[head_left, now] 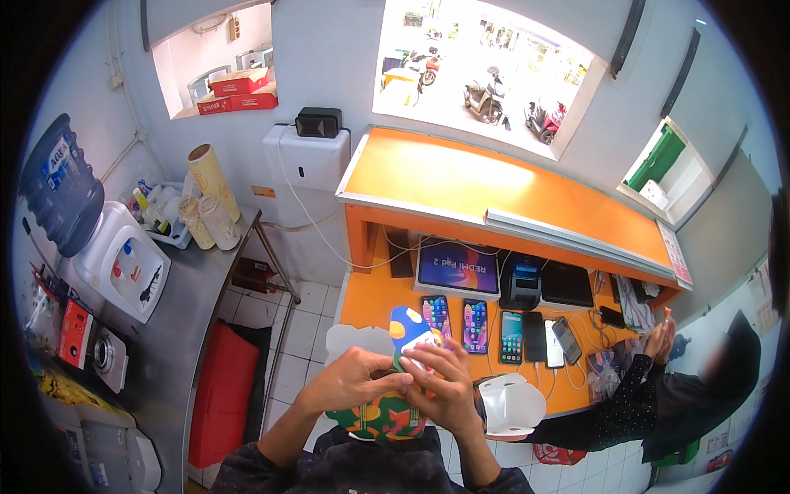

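Note:
Both hands are on a colourful folding carton (374,418), printed green, red and yellow, held over the orange desk's near edge. My left hand (354,380) grips its upper side with thumb and fingers pressed on the card. My right hand (444,383) pinches the same area from the other side, fingers bent close to the left thumb. A blue and yellow flap of the carton stands up above the fingers. The fold between the fingertips is partly hidden. Right of my right hand is another carton (512,405) with its white inside showing.
Several phones (476,326) lie on the orange desk (362,300), with a tablet box (458,267) and a dark card-terminal-like device (521,280) behind. A person in black (617,412) is at the right. At the left, a steel counter (202,321) carries a water dispenser (123,259).

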Tool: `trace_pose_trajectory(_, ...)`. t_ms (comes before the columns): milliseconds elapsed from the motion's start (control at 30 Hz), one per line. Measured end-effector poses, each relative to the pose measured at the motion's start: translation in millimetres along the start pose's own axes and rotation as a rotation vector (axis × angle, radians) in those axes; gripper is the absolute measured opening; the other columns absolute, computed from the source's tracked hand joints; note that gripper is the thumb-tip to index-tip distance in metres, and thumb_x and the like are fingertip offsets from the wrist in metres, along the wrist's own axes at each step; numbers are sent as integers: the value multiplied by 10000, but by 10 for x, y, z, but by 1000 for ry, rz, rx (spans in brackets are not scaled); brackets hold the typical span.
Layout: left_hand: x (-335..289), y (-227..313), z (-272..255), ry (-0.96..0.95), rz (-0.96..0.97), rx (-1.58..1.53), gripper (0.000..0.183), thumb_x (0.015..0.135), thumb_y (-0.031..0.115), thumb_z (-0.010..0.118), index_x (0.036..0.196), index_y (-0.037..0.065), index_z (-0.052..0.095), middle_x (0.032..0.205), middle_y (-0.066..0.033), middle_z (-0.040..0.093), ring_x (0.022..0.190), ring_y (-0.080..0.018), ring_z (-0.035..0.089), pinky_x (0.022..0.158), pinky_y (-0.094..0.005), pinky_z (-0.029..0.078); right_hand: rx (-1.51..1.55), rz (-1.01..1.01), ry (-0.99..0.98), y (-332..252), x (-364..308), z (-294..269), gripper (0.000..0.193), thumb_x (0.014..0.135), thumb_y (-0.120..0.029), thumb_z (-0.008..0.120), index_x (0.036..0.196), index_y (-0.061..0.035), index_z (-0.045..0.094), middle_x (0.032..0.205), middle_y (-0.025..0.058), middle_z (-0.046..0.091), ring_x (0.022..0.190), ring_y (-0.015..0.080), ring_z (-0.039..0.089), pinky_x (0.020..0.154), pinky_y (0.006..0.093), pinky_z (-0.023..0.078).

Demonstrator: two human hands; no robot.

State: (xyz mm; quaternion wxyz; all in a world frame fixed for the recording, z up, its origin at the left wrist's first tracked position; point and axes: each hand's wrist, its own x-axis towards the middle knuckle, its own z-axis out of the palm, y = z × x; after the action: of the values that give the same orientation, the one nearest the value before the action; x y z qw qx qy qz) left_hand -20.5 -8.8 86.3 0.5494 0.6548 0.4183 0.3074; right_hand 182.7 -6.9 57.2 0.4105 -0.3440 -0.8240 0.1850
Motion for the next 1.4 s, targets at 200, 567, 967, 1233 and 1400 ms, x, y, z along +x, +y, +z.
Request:
trace_pose_trajectory(200,32,-365,-255,-314,-188,-594,533,904,286,704,1249,-100,576,1183,-158,660,1074,-170,616,916,-291,489,111,83,169,-34,-51,84,212,827,-43,718,1038,-30,738,1024,139,726,1007,261,691,899,362,497)
trace_pose_trajectory(567,2,-637,-180,-186,-184,-644,479,892,133,706,1302,-56,545,1178,-106,641,1060,-154,593,931,-289,485,-27,64,219,49,-97,6,323,783,1,725,1096,-78,727,1056,129,679,967,290,677,797,369,539)
trace_pose_trajectory(967,-169,-709,-236,-468,-339,-362,352,905,144,684,1212,-17,629,1022,-65,678,935,-107,598,817,-259,498,415,302,-508,-28,-234,-248,346,884,-151,707,1222,-218,677,1135,130,543,1015,288,604,865,380,526)
trace_pose_trajectory(1233,-498,-1220,19,-601,-501,-827,620,860,306,738,1279,-98,526,1203,-133,630,1084,-177,600,946,-286,477,404,274,-783,-5,-475,-114,295,887,-269,708,1142,-127,666,1248,182,470,1198,353,509,954,421,487)
trace_pose_trajectory(1400,-603,-1213,75,-619,-361,-868,637,827,277,771,1294,-72,516,1212,-130,623,1103,-183,581,956,-299,470,419,247,-680,-42,-444,-128,266,855,-217,738,1074,-82,669,1237,182,487,1122,360,563,930,415,499)
